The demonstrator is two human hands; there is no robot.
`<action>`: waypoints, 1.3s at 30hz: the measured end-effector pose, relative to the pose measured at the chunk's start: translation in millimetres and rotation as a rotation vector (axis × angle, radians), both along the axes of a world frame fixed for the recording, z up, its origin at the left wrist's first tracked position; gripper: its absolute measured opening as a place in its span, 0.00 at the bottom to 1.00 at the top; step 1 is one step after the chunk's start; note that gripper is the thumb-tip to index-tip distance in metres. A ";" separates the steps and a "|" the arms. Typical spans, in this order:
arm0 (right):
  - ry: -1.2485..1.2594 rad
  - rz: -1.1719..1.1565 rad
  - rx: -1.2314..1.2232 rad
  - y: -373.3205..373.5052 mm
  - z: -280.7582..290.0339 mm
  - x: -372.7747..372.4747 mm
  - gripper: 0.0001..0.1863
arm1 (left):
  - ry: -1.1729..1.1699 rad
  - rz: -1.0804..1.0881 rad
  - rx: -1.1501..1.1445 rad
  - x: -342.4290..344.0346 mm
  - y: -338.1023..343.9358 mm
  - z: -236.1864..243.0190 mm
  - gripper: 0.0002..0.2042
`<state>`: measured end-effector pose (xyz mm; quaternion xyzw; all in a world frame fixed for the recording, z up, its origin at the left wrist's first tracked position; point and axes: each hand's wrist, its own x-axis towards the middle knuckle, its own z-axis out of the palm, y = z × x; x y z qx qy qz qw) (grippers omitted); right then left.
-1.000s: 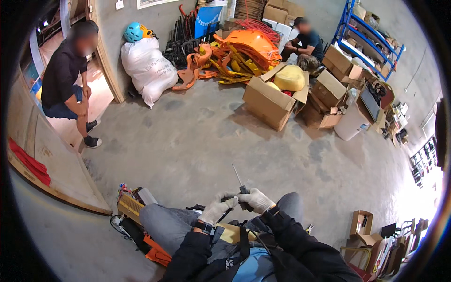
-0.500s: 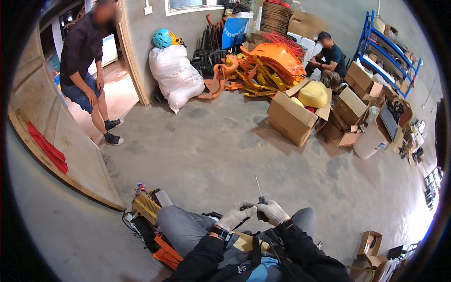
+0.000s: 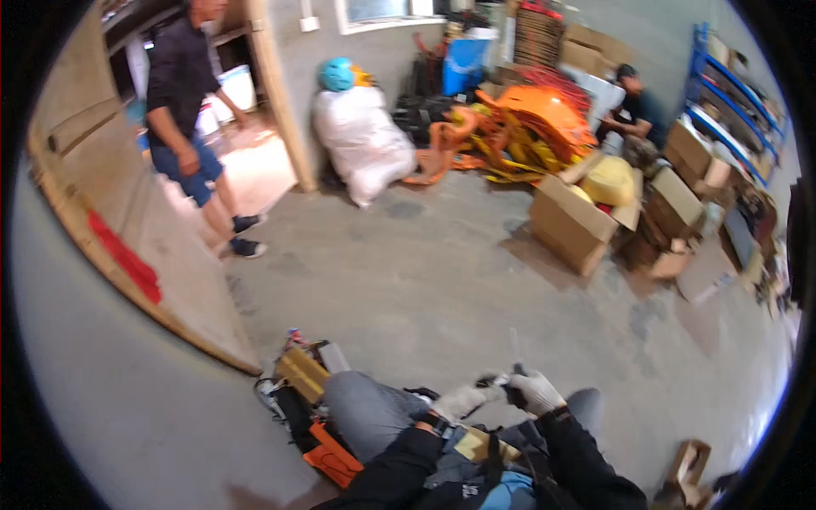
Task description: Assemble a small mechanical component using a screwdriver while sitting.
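A storeroom with a bare concrete floor (image 3: 408, 289) is seen from above, blurred by motion. Beyond the hands, a white sack (image 3: 361, 157), a heap of orange and yellow parts (image 3: 544, 115) and an open cardboard box (image 3: 569, 225) are spread along the far side. The view has been swung leftward since a moment ago, and in the doorway, ahead and left, a standing person (image 3: 178, 93) is now seen more upright, one arm lifted off the knee. The handwork is left much as it was: a screwdriver (image 3: 518, 370) is still gripped in the gloved right hand (image 3: 541, 393), its thin, faint shaft pointed up and away. The gloved left hand (image 3: 461, 403) is held just beside it, fingers curled inward; whether anything is gripped there cannot be told. Both forearms are angled inward from below, and the hands are brought together between the bent knees. Left of them, a gold-coloured case (image 3: 302, 374) is set on the floor.
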<state>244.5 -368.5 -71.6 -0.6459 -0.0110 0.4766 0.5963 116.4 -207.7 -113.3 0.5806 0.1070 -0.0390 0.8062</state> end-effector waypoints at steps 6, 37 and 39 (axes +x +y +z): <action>-0.085 0.156 -0.047 11.1 8.9 1.3 0.14 | 0.125 0.106 0.028 -4.3 7.5 9.3 0.25; -0.167 0.178 -0.073 -1.2 -12.8 -3.6 0.19 | 0.243 0.035 0.064 -12.8 1.1 36.4 0.27; -0.353 0.285 -0.183 2.2 4.7 1.5 0.19 | 0.095 0.041 0.075 -9.3 1.4 16.9 0.25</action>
